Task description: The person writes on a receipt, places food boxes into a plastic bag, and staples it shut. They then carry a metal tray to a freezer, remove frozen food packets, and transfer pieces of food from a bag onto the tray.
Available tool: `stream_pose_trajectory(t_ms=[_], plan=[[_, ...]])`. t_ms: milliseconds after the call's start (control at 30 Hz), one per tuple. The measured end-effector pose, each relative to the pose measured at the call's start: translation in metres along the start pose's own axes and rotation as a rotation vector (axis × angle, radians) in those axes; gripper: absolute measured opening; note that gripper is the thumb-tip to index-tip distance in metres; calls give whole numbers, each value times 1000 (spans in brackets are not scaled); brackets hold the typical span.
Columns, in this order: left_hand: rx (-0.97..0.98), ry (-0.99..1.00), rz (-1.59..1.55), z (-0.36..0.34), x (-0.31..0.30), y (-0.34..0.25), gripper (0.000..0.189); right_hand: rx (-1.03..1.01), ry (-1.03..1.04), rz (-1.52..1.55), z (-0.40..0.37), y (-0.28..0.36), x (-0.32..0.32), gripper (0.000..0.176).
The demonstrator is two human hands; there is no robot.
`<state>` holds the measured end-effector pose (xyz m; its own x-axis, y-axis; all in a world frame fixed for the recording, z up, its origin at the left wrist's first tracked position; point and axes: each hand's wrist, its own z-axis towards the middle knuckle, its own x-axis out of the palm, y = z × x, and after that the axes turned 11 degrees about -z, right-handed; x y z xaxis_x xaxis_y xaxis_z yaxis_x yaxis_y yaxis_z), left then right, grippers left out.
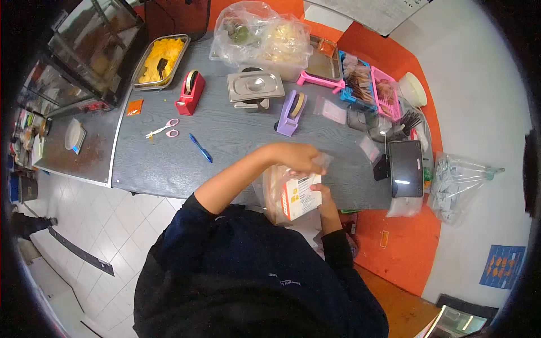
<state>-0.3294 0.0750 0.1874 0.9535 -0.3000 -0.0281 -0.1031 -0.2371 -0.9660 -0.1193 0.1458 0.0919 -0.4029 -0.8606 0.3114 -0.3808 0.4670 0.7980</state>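
Note:
Close to my body, at the table's front edge, is a clear plastic bag (275,188) with pale contents. A white and orange printed box (304,197) overlaps its right side. My left hand (298,158) reaches across from the left, its fingers curled down on the bag's top edge just above the box. My right hand (323,195) grips the box's right edge, thumb on the printed face. Ahead of the hands stands a purple tape dispenser (291,114). A blue pen (200,148) and pink-handled scissors (164,129) lie to the left.
A red tape dispenser (190,93), a tray of yellow food (160,62) and a lidded steel container (255,85) stand further back. Behind them sits a large plastic-covered tub (262,42). On the right are a blue basket (357,81), a pink basket (386,93) and a dark tablet screen (406,169).

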Motion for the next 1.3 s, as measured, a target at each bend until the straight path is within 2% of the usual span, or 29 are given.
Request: stream_pose_trajectory(t_ms=[33,67,100,133,200,267,300,367,400,433,500,567,600,633,667,700,733,767,800,900,933,967,1033,1067,1100,1167,1200,1267,1300], plan=[[6,-6,-3,12,0,22,34,9,6,-25,1,2,0,62],[244,-166,229,29,0,50,32,18,7,-43,1,1,0,62],[476,-326,461,30,3,50,31,25,0,-55,3,0,0,62],[476,-333,456,33,9,48,31,26,-17,-53,3,-3,2,61],[354,-185,412,36,30,31,29,9,-73,-20,6,-7,6,60],[129,3,568,30,53,-1,24,-6,-131,20,8,-15,5,59],[43,-9,619,12,72,-16,21,-12,-154,32,10,-16,4,58],[221,-28,634,-11,106,-15,20,-10,-195,54,12,-21,3,57],[487,-35,589,-24,111,-10,20,-8,-215,66,10,-24,2,57],[481,-32,586,-32,110,-6,20,6,-233,69,12,-27,2,56],[553,-179,220,-56,97,-11,29,41,-269,52,19,-33,0,55],[613,-956,217,-58,70,70,36,5,-317,133,35,-45,-10,54],[343,-1282,-121,-67,59,102,51,-248,-295,508,55,-77,-21,51],[27,-1181,-517,-71,46,157,59,-251,-296,526,60,-71,-9,51],[-297,-1038,-900,-74,39,197,67,-186,-130,530,65,-50,9,50],[-304,-1040,-894,-78,42,199,67,-122,40,524,73,-35,21,48],[-51,-842,-1208,-79,44,199,71,-128,48,528,88,-37,26,48],[207,-610,-1493,-80,43,198,75,-8,47,456,105,-42,31,51],[221,-601,-1569,-75,34,204,74,114,45,383,118,-49,35,54],[151,-596,-1400,-78,11,246,69,88,3,402,148,-53,44,55],[127,-818,-992,-80,3,256,66,97,-111,141,150,-38,56,61],[119,-814,-991,-88,1,267,66,99,-114,149,158,-32,58,61],[-115,-1190,-311,-101,2,282,64,35,-157,-456,174,-34,52,71],[22,-1139,-656,-116,17,228,61,8,-301,-718,182,-45,42,62],[19,-1134,-649,-121,26,229,61,6,-305,-709,173,-40,36,62],[37,-1199,-235,-128,47,236,60,-53,-42,-1808,134,-22,30,47],[62,-1285,-214,-128,64,218,65,-43,-48,-1803,114,-17,28,47],[54,-1271,-82,-126,70,214,69,-378,50,-1942,73,-15,28,30],[49,-1263,58,-125,72,211,73,-370,48,-1941,60,-15,34,30]])
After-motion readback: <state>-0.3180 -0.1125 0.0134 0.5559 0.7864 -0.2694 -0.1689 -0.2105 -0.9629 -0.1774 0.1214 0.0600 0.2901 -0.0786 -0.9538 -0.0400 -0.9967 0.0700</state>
